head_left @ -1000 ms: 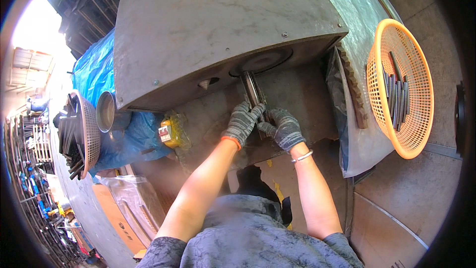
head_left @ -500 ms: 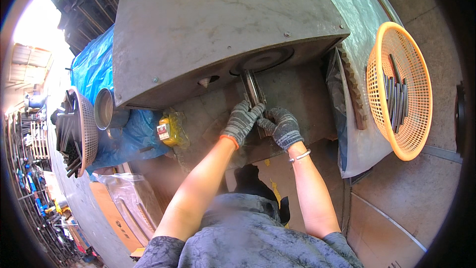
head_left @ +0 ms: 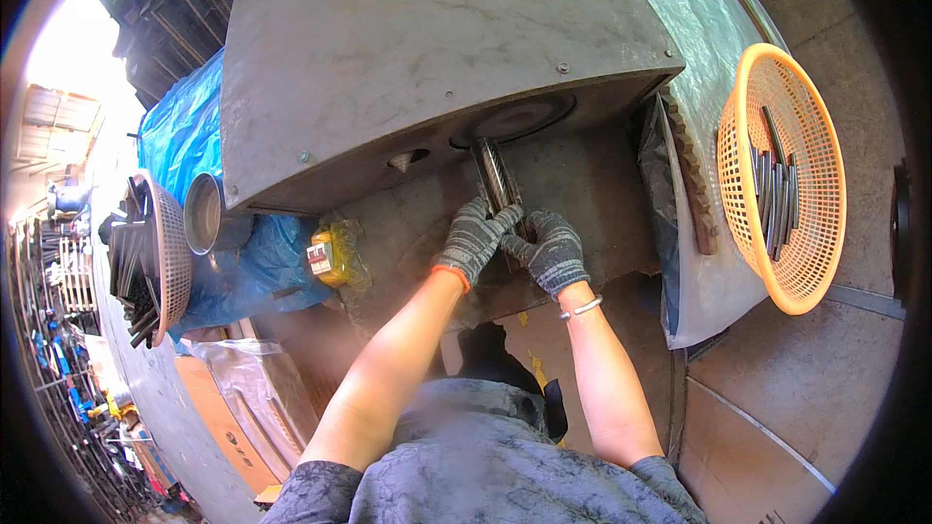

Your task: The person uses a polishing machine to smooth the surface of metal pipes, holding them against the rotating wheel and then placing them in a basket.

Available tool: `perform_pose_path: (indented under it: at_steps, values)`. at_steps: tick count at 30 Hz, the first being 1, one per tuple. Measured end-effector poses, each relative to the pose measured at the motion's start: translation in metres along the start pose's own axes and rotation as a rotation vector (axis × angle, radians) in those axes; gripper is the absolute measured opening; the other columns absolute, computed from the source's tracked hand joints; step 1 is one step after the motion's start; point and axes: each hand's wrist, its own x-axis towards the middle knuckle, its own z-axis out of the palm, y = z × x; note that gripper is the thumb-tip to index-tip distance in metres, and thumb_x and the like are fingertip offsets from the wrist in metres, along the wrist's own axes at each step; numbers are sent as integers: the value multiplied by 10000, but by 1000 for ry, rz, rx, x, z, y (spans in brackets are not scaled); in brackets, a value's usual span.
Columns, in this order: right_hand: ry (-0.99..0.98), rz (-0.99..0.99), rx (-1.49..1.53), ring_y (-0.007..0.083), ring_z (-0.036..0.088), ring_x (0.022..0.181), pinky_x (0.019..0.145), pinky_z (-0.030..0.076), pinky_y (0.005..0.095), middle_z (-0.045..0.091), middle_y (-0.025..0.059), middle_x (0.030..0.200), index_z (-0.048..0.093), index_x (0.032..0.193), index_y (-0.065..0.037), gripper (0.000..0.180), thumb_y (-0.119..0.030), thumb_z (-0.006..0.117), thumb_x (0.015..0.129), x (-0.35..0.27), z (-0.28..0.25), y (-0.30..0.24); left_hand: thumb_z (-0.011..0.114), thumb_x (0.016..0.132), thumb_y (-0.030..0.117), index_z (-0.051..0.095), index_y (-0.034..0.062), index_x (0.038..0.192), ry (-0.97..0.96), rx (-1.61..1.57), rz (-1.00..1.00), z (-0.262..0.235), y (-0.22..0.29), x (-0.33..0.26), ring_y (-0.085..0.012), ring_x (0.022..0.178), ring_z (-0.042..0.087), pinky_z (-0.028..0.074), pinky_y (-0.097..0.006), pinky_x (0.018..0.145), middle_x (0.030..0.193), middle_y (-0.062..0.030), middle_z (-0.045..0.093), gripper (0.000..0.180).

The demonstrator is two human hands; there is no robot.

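Observation:
A shiny metal tube (head_left: pixel 495 171) runs from the dark round opening (head_left: pixel 515 118) under the grey machine housing (head_left: pixel 437 29) toward me. My left hand (head_left: pixel 473 239), in a grey striped knit glove with an orange cuff, is closed at the tube's near end from the left. From the right, my right hand (head_left: pixel 551 252), in a matching glove, has its thumb and fingers closed on the same end. The fingertips of both hands nearly meet. What lies between them is mostly hidden, so I cannot tell whether a smaller piece is there.
An orange plastic basket (head_left: pixel 833 184) with several dark tubes (head_left: pixel 777 194) stands at the right. On the left are another basket (head_left: pixel 171 262) full of dark tubes, a metal pot (head_left: pixel 206 213) and a yellow container (head_left: pixel 333 254). A toothed strip (head_left: pixel 691 175) edges the machine's right side.
My right hand has shifted very slightly toward the left and up against the tube's end. My left hand stays almost where it was.

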Motion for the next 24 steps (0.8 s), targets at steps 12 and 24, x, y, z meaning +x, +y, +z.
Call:
perform_pose_path:
  at_steps: [12,24]
  values:
    - [-37,-76,137,373,617,822,721,484,432,649,202,886,688,886,-27,361,-357,736,746,2,-1,14,689,834,320,615,-48,924,16,134,37,-2,15,-6,-252,747,569,473,-366,686,846,-178,642,386]
    - [-12,-108,81,389,605,847,742,479,447,640,214,895,684,886,-22,379,-370,734,746,3,2,21,716,812,316,618,-49,965,-5,51,39,-2,23,-13,-209,763,560,471,-355,692,839,-150,633,408]
